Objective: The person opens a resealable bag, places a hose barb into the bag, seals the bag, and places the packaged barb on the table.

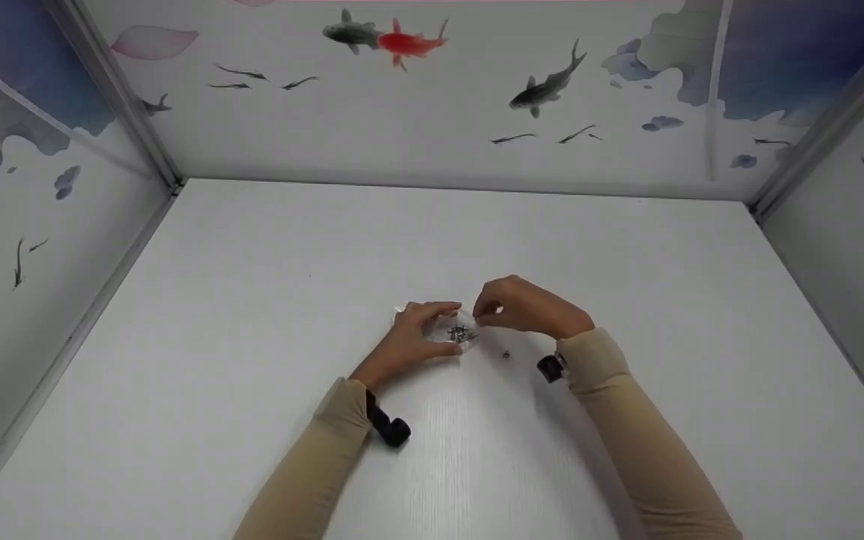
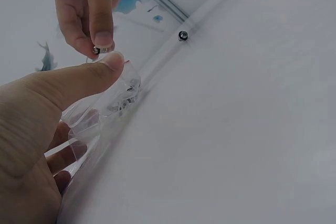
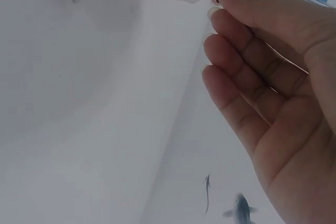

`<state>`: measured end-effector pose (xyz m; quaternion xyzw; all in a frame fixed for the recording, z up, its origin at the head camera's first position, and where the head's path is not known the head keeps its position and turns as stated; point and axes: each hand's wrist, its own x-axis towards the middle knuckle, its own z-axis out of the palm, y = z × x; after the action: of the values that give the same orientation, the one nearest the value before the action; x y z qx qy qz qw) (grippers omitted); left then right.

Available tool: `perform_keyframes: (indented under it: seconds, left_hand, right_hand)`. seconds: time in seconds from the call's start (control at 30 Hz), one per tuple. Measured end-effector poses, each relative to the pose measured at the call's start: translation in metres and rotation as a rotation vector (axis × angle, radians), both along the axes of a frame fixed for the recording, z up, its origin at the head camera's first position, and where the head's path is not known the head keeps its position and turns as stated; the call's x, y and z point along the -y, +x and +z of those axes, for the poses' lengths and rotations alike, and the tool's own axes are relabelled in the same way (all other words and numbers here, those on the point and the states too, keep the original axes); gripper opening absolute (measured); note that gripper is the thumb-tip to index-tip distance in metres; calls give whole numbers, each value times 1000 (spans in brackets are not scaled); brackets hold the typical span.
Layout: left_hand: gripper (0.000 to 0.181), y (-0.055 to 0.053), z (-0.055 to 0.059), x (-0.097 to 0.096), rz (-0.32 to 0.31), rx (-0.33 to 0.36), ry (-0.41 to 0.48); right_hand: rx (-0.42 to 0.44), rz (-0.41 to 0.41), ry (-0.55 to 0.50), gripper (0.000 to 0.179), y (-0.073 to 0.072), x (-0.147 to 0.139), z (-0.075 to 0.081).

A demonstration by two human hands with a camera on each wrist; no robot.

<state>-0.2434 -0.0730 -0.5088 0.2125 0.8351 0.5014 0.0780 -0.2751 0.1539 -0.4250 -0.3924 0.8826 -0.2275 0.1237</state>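
A clear plastic bag [image 2: 107, 103] with a red line at its mouth lies in the grip of my left hand [image 1: 411, 334], thumb on one side and fingers on the other. Several small dark and silver screws [image 1: 459, 333] show inside it. Just right of the bag's mouth, my right hand [image 1: 526, 306] pinches a small metal piece [image 2: 100, 50], apparently another screw, between thumb and index finger. Its other fingers are loosely bent in the right wrist view. One loose screw [image 1: 506, 355] with a dark ring stands on the table, below the right hand in the head view.
The white tabletop [image 1: 252, 255] spreads around both hands. Printed panels with fish [image 1: 544, 88] stand along the back and sides, joined by grey metal posts [image 1: 799, 142]. Black wrist cameras [image 1: 394, 431] sit at both cuffs.
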Motion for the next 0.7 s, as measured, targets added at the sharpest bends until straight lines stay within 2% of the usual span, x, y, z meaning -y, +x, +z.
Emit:
perform_keyframes:
  seconds: [0.3,0.53,0.7]
  left_hand:
    - [65,-1,-1,0,-7,-5,-8]
    - [65,-1,-1,1,-21,-17,-12]
    - [65,-1,0,0,-9,-33,-25]
  right_hand:
    - [-17,22,-12,14,-1,2,0]
    - [-41,14,22,16,0,1,2]
    - [-30,12,25,16,1,-3,2]
